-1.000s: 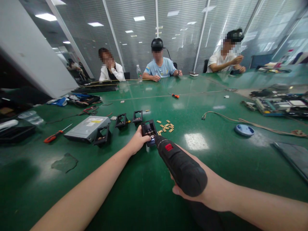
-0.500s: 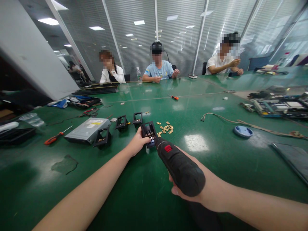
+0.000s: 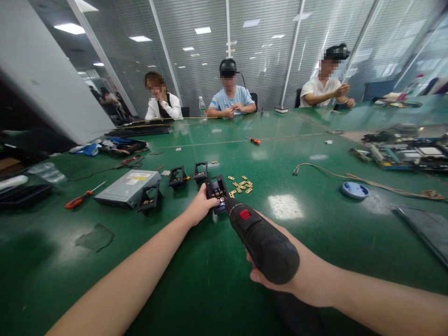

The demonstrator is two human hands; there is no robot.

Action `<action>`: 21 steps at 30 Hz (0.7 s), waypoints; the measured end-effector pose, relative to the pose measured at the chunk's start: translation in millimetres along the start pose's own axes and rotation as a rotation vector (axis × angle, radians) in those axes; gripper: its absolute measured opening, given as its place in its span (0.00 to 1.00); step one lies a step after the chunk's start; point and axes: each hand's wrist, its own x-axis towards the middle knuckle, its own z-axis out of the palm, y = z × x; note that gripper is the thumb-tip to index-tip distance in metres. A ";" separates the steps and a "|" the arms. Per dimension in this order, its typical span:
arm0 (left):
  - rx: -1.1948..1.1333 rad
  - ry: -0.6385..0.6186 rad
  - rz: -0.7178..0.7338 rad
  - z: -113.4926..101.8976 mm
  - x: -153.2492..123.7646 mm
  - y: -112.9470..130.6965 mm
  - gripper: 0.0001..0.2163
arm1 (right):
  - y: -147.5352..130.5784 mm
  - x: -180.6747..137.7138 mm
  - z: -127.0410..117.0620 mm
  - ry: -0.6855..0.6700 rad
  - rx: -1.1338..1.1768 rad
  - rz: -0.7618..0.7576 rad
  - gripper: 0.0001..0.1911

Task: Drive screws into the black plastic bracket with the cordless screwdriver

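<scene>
My left hand (image 3: 199,207) grips a small black plastic frame part (image 3: 216,190) that stands on the green table (image 3: 196,280). My right hand (image 3: 297,277) is wrapped round a black electric screwdriver (image 3: 262,240) with a red switch. The tool's tip points into the frame part. Several small brass-coloured plates (image 3: 241,184) lie just behind the part. Two similar black frames (image 3: 189,174) stand to the left, and a third (image 3: 149,198) leans against a grey optical drive (image 3: 126,186).
A red-handled screwdriver (image 3: 82,198) lies left of the drive. A blue round dish (image 3: 354,189) and a long cable (image 3: 350,176) lie at the right, circuit boards (image 3: 406,154) beyond. Three people sit at the far side of the table.
My hands and the tool have stayed almost still. The people at the far side have shifted their hands a little.
</scene>
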 end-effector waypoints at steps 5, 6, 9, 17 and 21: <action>-0.018 -0.005 0.018 -1.6 2.3 -4.0 0.26 | -0.1 1.0 -1.3 0.005 -0.011 -0.022 0.50; -0.018 -0.011 0.021 -2.0 2.7 -4.9 0.26 | -0.5 1.2 -1.4 0.004 -0.011 -0.018 0.50; -0.018 -0.020 0.018 -3.0 3.2 -6.5 0.26 | -0.9 1.2 -1.5 0.001 -0.004 -0.012 0.51; -0.024 -0.019 -0.001 -3.2 2.5 -5.4 0.25 | -3.0 -0.1 -3.4 -0.013 -0.046 0.023 0.52; -0.019 -0.007 0.009 -3.5 2.4 -5.9 0.25 | -4.5 1.8 -2.8 -0.018 -0.028 0.030 0.52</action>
